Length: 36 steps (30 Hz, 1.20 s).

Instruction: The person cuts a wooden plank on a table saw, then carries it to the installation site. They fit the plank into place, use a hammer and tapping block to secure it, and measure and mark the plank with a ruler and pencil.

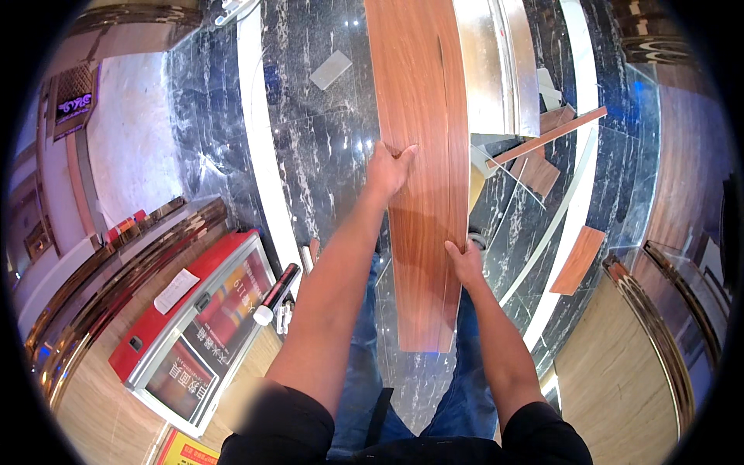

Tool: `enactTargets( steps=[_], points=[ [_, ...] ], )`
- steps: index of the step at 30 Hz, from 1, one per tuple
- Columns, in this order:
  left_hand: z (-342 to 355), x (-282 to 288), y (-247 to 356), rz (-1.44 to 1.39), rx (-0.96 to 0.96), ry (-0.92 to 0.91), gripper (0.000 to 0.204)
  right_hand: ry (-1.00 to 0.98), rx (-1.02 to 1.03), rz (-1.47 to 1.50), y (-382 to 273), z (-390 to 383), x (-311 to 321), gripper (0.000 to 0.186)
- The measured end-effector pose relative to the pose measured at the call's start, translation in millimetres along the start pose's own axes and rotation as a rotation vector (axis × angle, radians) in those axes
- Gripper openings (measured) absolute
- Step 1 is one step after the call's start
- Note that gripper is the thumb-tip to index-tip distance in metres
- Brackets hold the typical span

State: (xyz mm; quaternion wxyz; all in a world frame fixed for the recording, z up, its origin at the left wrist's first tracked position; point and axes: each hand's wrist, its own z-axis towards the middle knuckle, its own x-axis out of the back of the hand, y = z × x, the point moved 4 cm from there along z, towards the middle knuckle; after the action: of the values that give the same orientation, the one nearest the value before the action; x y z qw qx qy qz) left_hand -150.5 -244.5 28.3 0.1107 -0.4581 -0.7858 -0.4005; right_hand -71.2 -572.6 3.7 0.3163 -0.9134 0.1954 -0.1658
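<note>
A long reddish-brown wooden plank [418,93] runs from the top of the head view down between my legs. My left hand [391,167] grips its left edge about midway, thumb over the top face. My right hand [465,260] holds its right edge lower down, closer to my body, thumb on top. Beyond the plank's right side lie silvery metal panels [500,70] and several offcuts, including a narrow wooden strip [570,128] and a short board [577,260]. Both forearms come in from the lower edge.
Dark veined stone floor [310,155] with white bands surrounds me. At left a red cabinet [167,294] sits beside a dark cylinder [279,291]. A small grey tile [331,70] lies left of the plank. Gold-trimmed steps or ledges [635,325] flank both sides.
</note>
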Motion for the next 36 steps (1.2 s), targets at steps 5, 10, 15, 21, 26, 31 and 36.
enactTargets(
  steps=[5,10,15,21,26,31,36],
  points=[
    [-17,-4,-8,0.035,0.037,-0.016,0.073,0.014,0.019,0.050,6,-15,0,0.040],
    [-30,-13,-27,0.053,-0.041,0.018,0.074,0.016,-0.060,-0.008,29,-32,0,0.041],
    [-50,-16,-44,-0.034,-0.058,0.007,0.073,0.020,-0.093,-0.094,40,-52,-2,0.043],
    [-70,-20,-47,-0.016,0.013,-0.031,0.073,0.006,-0.044,0.005,69,-63,-2,0.043],
    [-82,-23,-60,0.013,0.050,-0.039,0.075,-0.019,-0.053,-0.015,80,-73,-2,0.042],
    [-93,-32,-76,0.030,0.106,-0.074,0.078,-0.007,-0.072,0.058,107,-87,-4,0.044],
    [-105,-37,-89,0.000,0.081,-0.080,0.079,-0.012,-0.088,0.028,113,-99,-5,0.043]
  ],
)
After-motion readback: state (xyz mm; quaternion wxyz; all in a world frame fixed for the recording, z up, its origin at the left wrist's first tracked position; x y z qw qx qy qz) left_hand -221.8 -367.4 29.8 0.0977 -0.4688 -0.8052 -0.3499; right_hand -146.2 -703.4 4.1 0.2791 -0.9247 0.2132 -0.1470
